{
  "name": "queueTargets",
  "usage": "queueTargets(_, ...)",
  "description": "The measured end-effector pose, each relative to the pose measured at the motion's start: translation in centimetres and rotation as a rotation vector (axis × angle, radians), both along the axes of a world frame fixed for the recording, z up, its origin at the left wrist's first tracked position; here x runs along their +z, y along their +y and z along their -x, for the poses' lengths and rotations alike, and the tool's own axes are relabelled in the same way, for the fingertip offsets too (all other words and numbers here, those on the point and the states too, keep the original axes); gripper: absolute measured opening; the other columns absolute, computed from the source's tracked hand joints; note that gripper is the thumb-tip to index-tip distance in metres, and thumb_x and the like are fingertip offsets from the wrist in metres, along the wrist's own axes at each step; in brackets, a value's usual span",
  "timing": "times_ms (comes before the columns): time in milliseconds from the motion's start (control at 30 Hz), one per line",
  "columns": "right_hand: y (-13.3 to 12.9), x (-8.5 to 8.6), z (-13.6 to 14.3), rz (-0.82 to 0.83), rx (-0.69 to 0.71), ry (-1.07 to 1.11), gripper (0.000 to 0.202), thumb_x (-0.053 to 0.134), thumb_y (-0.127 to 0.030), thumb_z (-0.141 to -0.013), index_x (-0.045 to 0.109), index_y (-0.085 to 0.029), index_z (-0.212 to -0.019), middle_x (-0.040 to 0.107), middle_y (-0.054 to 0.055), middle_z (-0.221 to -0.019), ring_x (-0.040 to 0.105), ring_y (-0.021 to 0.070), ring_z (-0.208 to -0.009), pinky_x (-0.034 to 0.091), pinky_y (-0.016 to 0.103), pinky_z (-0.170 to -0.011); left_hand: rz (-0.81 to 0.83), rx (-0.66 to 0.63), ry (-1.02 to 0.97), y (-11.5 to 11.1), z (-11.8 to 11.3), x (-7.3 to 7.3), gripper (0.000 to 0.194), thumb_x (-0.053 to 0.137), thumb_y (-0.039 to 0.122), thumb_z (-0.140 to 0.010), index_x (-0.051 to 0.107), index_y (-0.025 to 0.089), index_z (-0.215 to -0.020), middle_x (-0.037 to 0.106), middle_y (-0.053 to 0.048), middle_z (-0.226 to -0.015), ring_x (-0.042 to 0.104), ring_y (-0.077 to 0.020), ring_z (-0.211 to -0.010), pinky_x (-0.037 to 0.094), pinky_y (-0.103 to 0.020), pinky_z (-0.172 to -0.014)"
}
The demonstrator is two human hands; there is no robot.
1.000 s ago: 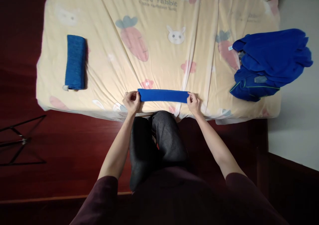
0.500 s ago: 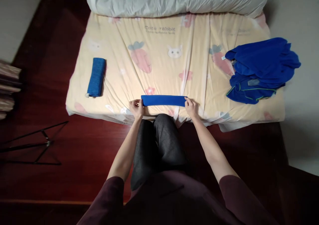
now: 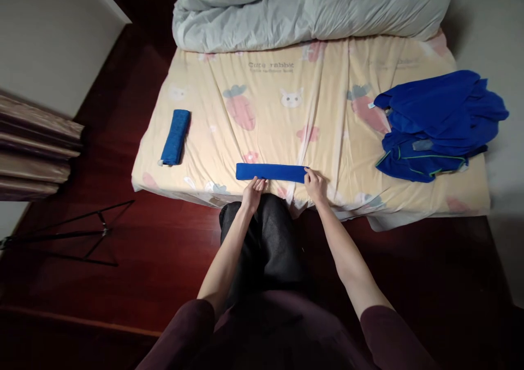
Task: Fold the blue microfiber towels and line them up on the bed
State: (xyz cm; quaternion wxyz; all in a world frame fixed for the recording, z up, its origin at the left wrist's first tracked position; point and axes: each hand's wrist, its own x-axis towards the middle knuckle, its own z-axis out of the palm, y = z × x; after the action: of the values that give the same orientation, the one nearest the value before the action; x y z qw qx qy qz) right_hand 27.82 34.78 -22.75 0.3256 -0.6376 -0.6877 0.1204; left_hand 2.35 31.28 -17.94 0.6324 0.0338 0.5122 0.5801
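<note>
A long narrow strip of folded blue cloth (image 3: 272, 172) lies flat near the front edge of the bed (image 3: 204, 146). My right hand (image 3: 314, 185) pinches its right end. Along its lower edge, left of the middle, my left hand (image 3: 252, 193) has its fingertips closed against the cloth; whether they grip it is hard to make out. The strip's left end is free of any hand. A darker blue rolled or folded cloth (image 3: 176, 137) rests at the bed's left side. On the right lies a loose heap of blue clothing (image 3: 440, 121) with thin green trim.
A grey quilt (image 3: 311, 15) is bunched across the far part of the bed. On the red floor (image 3: 164, 239) at the left stand black tripod legs (image 3: 100, 232). A striped curtain (image 3: 35, 149) hangs at the left, and a wall is at the right.
My left hand has left the strip's left end and moved right along its lower edge. My right hand remains at the right end. The camera view has shifted, showing more of the curtain and quilt.
</note>
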Motion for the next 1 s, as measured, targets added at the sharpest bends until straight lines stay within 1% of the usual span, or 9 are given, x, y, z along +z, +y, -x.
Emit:
queueTargets(167,0.0,-0.1,0.0,0.013,-0.001,0.000,0.037,0.046,-0.018,-0.103,0.079,-0.018,-0.121,0.082,0.010,-0.112,0.080,0.0241,-0.098,0.064,0.035,-0.084,-0.022,0.134,-0.088,2.6,0.0,0.1,0.013,0.062,0.021,-0.102,0.063,0.019,-0.090,0.066,0.000,-0.079,0.072,-0.0103,-0.085,0.059,-0.024,-0.096)
queueTargets(333,0.1,0.0,-0.1,0.030,-0.006,-0.013,0.038,0.046,-0.016,-0.102,0.079,-0.018,-0.120,0.081,0.010,-0.113,0.079,0.0239,-0.099,0.063,0.034,-0.087,-0.017,0.275,-0.075,4.4,0.4,0.0,0.010,0.071,0.027,-0.098,0.067,0.021,-0.105,0.072,-0.003,-0.091,0.071,-0.0125,-0.090,0.059,-0.023,-0.089)
queueTargets(433,0.0,0.2,-0.2,0.034,-0.006,-0.009,0.038,0.045,-0.018,-0.102,0.079,-0.018,-0.120,0.081,0.011,-0.115,0.079,0.0247,-0.098,0.062,0.035,-0.087,-0.048,0.293,-0.040,4.6,0.7,0.8,0.027,0.078,0.033,-0.093,0.068,0.024,-0.116,0.075,-0.005,-0.102,0.072,-0.0144,-0.093,0.059,-0.025,-0.085)
queueTargets(567,-0.5,1.1,-0.6,0.019,0.001,0.048,0.039,0.045,-0.019,-0.098,0.079,-0.017,-0.118,0.081,0.013,-0.110,0.077,0.0247,-0.097,0.061,0.036,-0.090,-0.187,0.285,0.082,3.7,0.6,3.1,0.042,0.088,0.035,-0.082,0.066,0.028,-0.117,0.074,-0.004,-0.111,0.072,-0.0141,-0.097,0.056,-0.023,-0.078)
queueTargets(667,-0.8,3.8,-0.6,-0.041,-0.003,0.057,0.036,0.047,-0.018,-0.094,0.079,-0.017,-0.110,0.080,0.013,-0.098,0.073,0.0265,-0.097,0.059,0.041,-0.095,-0.282,0.227,0.206,2.8,0.1,5.2,0.044,0.090,0.035,-0.077,0.065,0.027,-0.112,0.073,-0.003,-0.115,0.071,-0.0150,-0.104,0.056,-0.023,-0.081)
queueTargets(733,-1.1,6.7,0.0,-0.112,0.016,0.048,0.035,0.055,-0.022,-0.090,0.076,-0.016,-0.117,0.076,0.015,-0.108,0.069,0.0297,-0.109,0.056,0.047,-0.103,-0.363,0.172,0.282,2.5,-0.5,6.8,0.044,0.090,0.038,-0.076,0.065,0.026,-0.111,0.073,-0.003,-0.114,0.070,-0.0167,-0.108,0.057,-0.027,-0.087)
queueTargets(833,-1.3,11.9,2.0,-0.154,0.173,0.034,0.067,0.076,-0.030,-0.079,0.059,-0.018,-0.143,0.062,0.019,-0.142,0.056,0.0350,-0.136,0.047,0.054,-0.115,-0.512,0.086,0.382,2.2,-1.8,9.5,0.044,0.088,0.040,-0.076,0.066,0.024,-0.110,0.074,-0.005,-0.113,0.069,-0.0200,-0.114,0.055,-0.034,-0.102)
queueTargets(900,-1.2,15.0,3.8,-0.130,0.275,0.034,0.087,0.085,-0.034,-0.071,0.051,-0.018,-0.150,0.056,0.020,-0.151,0.050,0.0367,-0.144,0.044,0.055,-0.118,-0.614,0.015,0.441,1.9,-2.7,11.7,0.044,0.088,0.039,-0.076,0.067,0.023,-0.112,0.074,-0.006,-0.114,0.069,-0.0224,-0.115,0.053,-0.038,-0.108)
queueTargets(1000,-1.0,18.2,6.5,-0.088,0.294,0.139,0.084,0.085,-0.042,-0.073,0.052,-0.018,-0.146,0.067,0.019,-0.137,0.064,0.0351,-0.128,0.056,0.050,-0.105,-0.768,-0.117,0.550,1.0,-3.6,15.4,0.042,0.086,0.035,-0.077,0.069,0.024,-0.114,0.074,-0.008,-0.116,0.069,-0.0259,-0.112,0.052,-0.043,-0.109)
